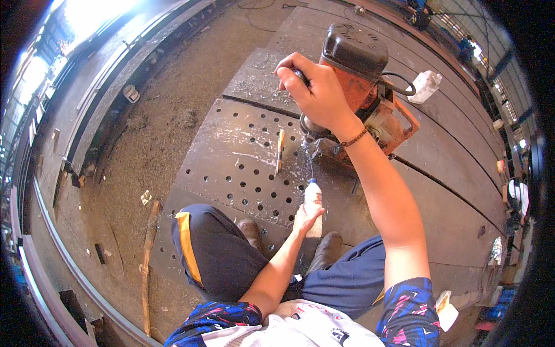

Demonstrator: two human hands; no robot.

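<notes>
My left hand (pixel 306 220) is wrapped round a plastic squeeze bottle (pixel 313 195) with a blue cap and pale, milky contents. A thin stream of liquid runs from its tip toward the drill's cutting end (pixel 312 127). Farther off, my right hand (pixel 317 95) is closed on a dark feed handle (pixel 301 77) at the side of an orange drill press (pixel 350 85) with a black motor cover. The drill stands on a steel plate (pixel 217 147) with rows of round holes. Wet streaks and metal chips lie round the cutting end. My right wrist and forearm hide part of the machine.
A flat wooden strip (pixel 280 151) is on the plate, left of the drill. Behind the machine's right side lies a whitish plastic jug (pixel 425 87), near a black cable (pixel 404 84). A long stick (pixel 150 263) and a white bucket (pixel 131 93) are on the dirt floor at left.
</notes>
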